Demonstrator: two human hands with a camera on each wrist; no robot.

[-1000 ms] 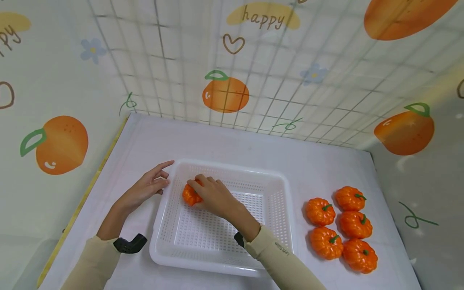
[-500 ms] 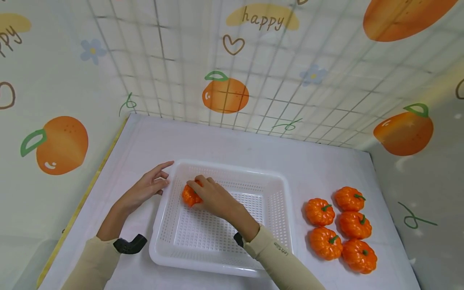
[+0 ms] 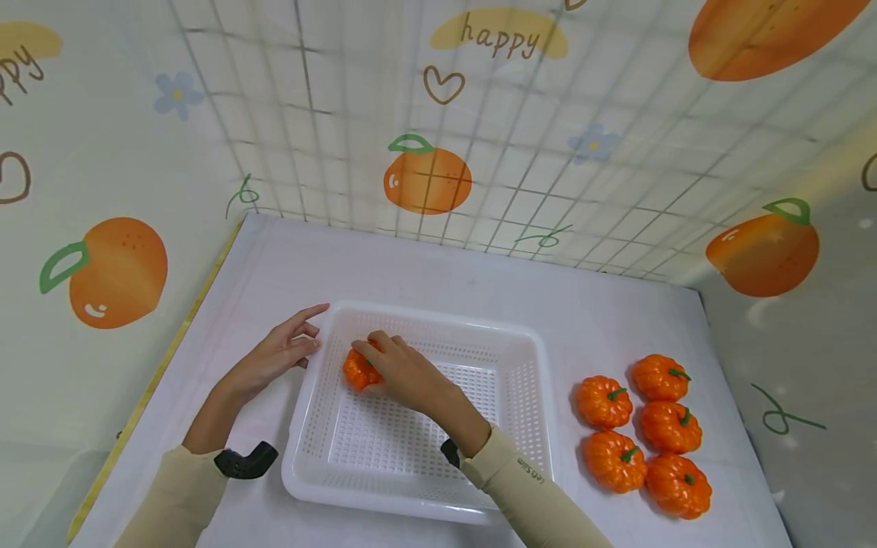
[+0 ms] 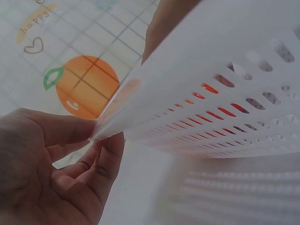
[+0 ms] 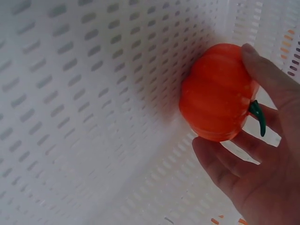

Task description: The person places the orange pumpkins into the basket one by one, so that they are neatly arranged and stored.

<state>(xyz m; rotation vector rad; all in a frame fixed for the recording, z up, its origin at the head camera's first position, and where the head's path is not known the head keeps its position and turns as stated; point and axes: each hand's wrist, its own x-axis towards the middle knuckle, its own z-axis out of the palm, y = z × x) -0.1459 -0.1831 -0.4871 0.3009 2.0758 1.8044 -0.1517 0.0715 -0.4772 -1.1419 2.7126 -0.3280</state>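
Note:
A white plastic basket (image 3: pixel 418 502) with slotted walls stands on the table. Inside it, near the left end, my right hand (image 3: pixel 411 377) holds an orange toy pumpkin (image 3: pixel 359 371) with a green stem. In the right wrist view, thumb and fingers curve around that pumpkin (image 5: pixel 218 93), which sits close against the basket wall (image 5: pixel 117 103). My left hand (image 3: pixel 274 354) is at the basket's outer left side. Seen from the left wrist, its fingertips pinch the basket rim (image 4: pixel 110 129), and orange shows through the slots.
Several more orange pumpkins (image 3: pixel 671 426) lie grouped on the white tabletop (image 3: pixel 473 278) right of the basket. Patterned walls (image 3: pixel 342 152) with printed oranges enclose the table at the back and sides. Yellow tape (image 3: pixel 167 358) runs along the left edge.

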